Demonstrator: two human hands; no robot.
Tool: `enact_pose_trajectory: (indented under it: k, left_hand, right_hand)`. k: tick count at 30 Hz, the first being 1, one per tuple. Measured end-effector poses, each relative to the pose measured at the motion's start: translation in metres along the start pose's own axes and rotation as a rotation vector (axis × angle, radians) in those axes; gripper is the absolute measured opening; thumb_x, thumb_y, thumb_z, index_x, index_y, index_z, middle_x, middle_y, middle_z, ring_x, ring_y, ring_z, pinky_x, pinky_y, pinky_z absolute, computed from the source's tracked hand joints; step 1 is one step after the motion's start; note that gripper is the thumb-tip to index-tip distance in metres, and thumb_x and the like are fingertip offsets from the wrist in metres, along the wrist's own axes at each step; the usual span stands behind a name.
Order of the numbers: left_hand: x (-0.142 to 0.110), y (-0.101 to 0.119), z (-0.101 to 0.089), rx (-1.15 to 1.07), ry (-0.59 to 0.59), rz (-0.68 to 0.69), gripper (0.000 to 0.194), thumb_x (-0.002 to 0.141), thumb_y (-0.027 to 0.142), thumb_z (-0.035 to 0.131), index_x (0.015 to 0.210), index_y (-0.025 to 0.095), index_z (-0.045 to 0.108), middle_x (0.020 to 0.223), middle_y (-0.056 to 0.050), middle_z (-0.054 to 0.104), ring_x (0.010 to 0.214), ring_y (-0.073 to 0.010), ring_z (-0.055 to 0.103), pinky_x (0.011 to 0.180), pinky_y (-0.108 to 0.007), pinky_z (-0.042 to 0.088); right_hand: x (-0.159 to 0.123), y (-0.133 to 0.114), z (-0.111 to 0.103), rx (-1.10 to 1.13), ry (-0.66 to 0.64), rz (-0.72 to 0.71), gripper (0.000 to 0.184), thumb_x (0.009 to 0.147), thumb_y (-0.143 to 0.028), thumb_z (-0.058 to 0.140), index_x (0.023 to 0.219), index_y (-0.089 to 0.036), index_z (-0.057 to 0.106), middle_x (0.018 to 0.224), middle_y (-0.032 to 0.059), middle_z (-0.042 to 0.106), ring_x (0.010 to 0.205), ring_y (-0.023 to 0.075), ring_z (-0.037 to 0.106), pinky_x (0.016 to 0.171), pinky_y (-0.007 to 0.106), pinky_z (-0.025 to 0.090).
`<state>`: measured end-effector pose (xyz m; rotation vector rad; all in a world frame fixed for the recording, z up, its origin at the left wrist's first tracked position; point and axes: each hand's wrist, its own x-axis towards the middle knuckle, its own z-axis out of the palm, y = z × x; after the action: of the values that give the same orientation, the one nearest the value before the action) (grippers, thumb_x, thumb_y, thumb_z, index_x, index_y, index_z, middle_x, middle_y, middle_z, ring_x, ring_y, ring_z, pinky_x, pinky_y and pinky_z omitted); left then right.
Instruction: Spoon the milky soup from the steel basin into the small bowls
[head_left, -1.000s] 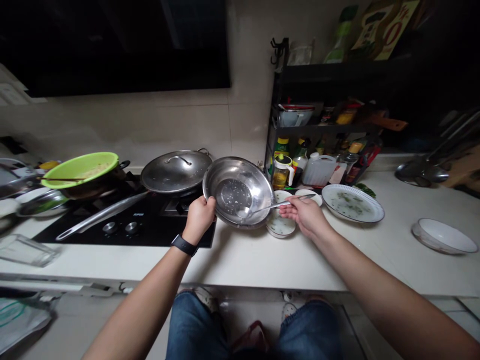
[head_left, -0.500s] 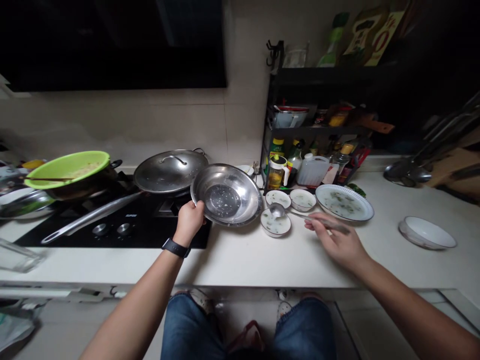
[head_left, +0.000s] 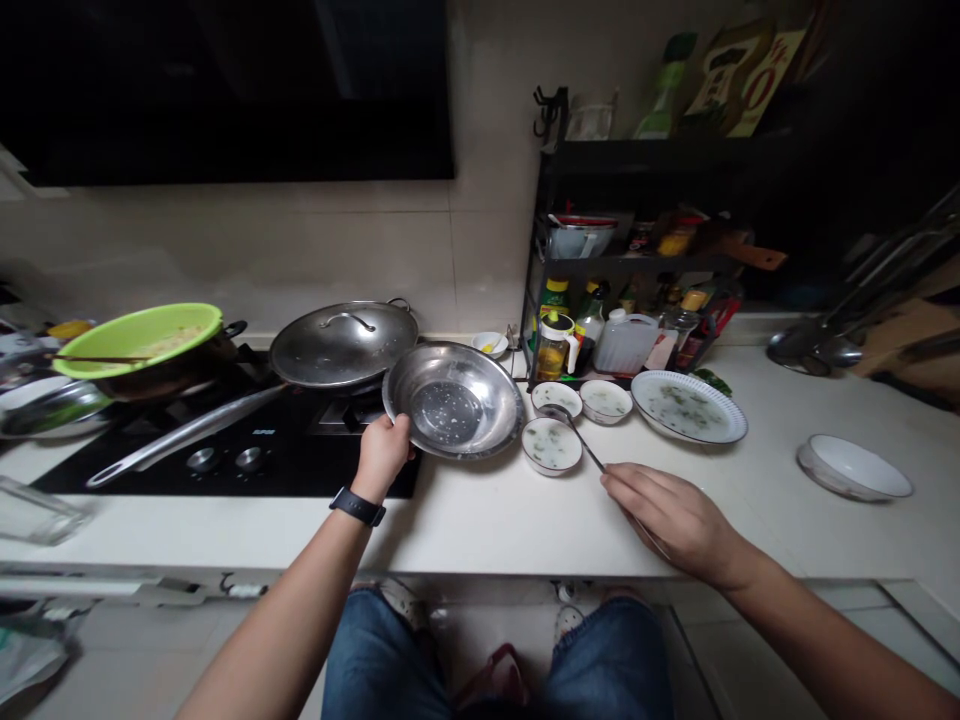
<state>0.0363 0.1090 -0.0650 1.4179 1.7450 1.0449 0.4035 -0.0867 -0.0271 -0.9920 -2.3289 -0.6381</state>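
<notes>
My left hand [head_left: 384, 455] grips the near left rim of a steel basin [head_left: 454, 400], which is tilted toward me and has only pale droplets on its bottom. My right hand [head_left: 671, 515] is closed round the handle of a ladle [head_left: 585, 441]. The ladle's head is over the back left small bowl [head_left: 556, 397], behind the front bowl [head_left: 552, 446]; whether it touches the liquid I cannot tell. Another small bowl [head_left: 606, 402] stands beside them. Each holds whitish soup with green bits, as does the large ridged plate [head_left: 690, 408] at the right.
A lidded wok [head_left: 341, 345] sits on the black hob [head_left: 232, 455], its long handle pointing toward me. A green colander [head_left: 139, 340] with chopsticks rests at the left. Behind the bowls stands a rack of bottles [head_left: 626, 340]. A white bowl [head_left: 855, 466] is at the right.
The ladle's head has gone from over the front bowl to the back left bowl. My right hand has lowered and turned, so the handle slopes toward me. The basin has dropped slightly.
</notes>
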Motion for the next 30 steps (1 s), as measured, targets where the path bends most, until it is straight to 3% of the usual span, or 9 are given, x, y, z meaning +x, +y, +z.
enact_pose_trajectory:
  k: [11,18,30]
  left_hand:
    - [-0.005,-0.006,0.012,-0.08,-0.019,-0.04,0.029,0.083,0.035,0.054,0.056,0.025,0.05,0.044,-0.004,0.057,0.042,-0.0195,0.057,0.047,-0.027,0.039]
    - [-0.013,-0.009,0.029,-0.19,-0.025,-0.114,0.028,0.084,0.035,0.051,0.058,0.026,0.047,0.042,-0.002,0.054,0.037,-0.0172,0.051,0.042,-0.026,0.035]
    - [-0.002,-0.021,0.056,-0.294,0.004,-0.166,0.022,0.082,0.035,0.053,0.063,0.026,0.046,0.045,0.0,0.054,0.04,-0.0173,0.053,0.042,-0.026,0.037]
  right_hand:
    - [-0.006,0.002,0.007,0.02,0.032,0.069,0.043,0.095,-0.007,0.053,0.133,-0.019,0.068,0.109,0.0135,0.08,0.099,0.0246,0.078,0.089,0.037,0.067]
    - [-0.009,0.002,0.012,0.054,0.074,0.114,0.041,0.096,-0.009,0.057,0.134,-0.022,0.068,0.109,0.0121,0.081,0.097,0.0243,0.079,0.089,0.037,0.067]
    - [-0.011,-0.002,0.019,0.045,0.087,0.144,0.04,0.097,-0.009,0.056,0.133,-0.02,0.068,0.108,0.0125,0.08,0.097,0.0243,0.078,0.089,0.037,0.067]
